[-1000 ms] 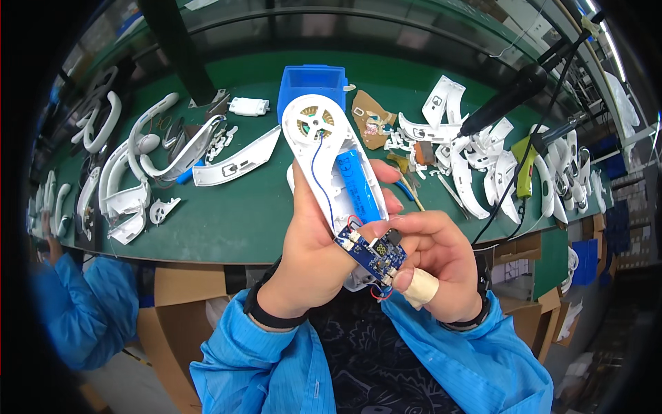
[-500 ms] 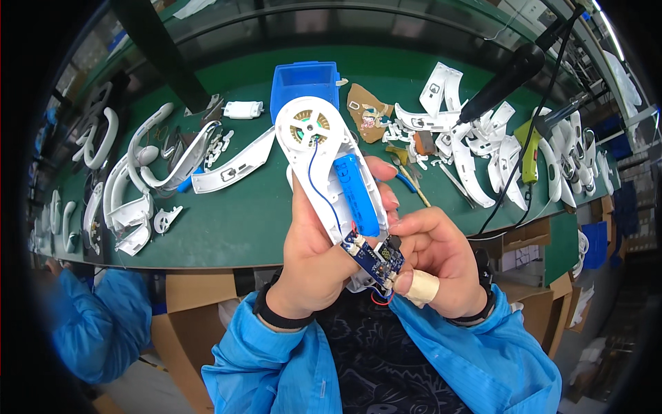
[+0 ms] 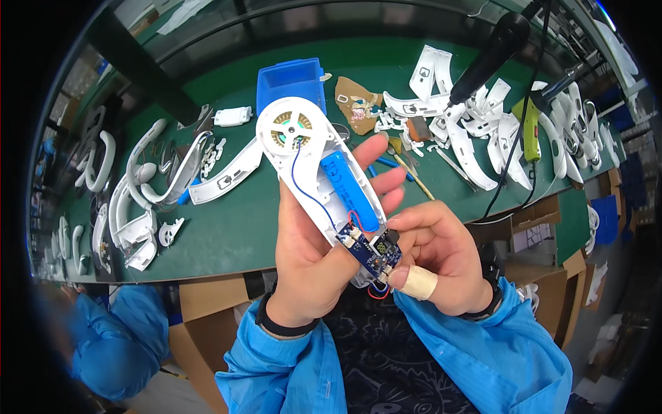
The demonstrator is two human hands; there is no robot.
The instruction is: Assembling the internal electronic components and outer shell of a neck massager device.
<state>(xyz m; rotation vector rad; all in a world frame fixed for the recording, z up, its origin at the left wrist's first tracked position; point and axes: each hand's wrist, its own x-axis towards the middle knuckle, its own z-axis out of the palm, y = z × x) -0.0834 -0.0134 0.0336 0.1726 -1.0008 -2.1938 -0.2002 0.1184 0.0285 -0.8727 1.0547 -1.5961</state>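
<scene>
A white plastic housing (image 3: 312,172) rests in my left hand (image 3: 303,276), its round grille end pointing away from me. The left thumb lies against the housing's near end and the board, and the fingertips show past the right side. Inside the housing sits a blue cylindrical battery (image 3: 350,196). A blue wire (image 3: 296,179) runs from the round end toward a small dark-blue circuit board (image 3: 372,253) at the near end. My right hand (image 3: 448,255), its thumb wrapped in tan tape, pinches the board's right edge. Red and blue wires (image 3: 378,291) hang below the board.
On the green bench (image 3: 234,234), white curved shells (image 3: 138,186) lie at left and more shells (image 3: 476,131) at right. Behind the housing stands a blue bin (image 3: 289,76). A black hanging tool (image 3: 489,55) and a yellow-green tool (image 3: 529,131) are at right. Another person (image 3: 117,338) sits at left.
My left fingers have stretched out away from the housing's right side. The bench scene has shifted and tilted slightly in view. My right hand keeps its pinch on the board.
</scene>
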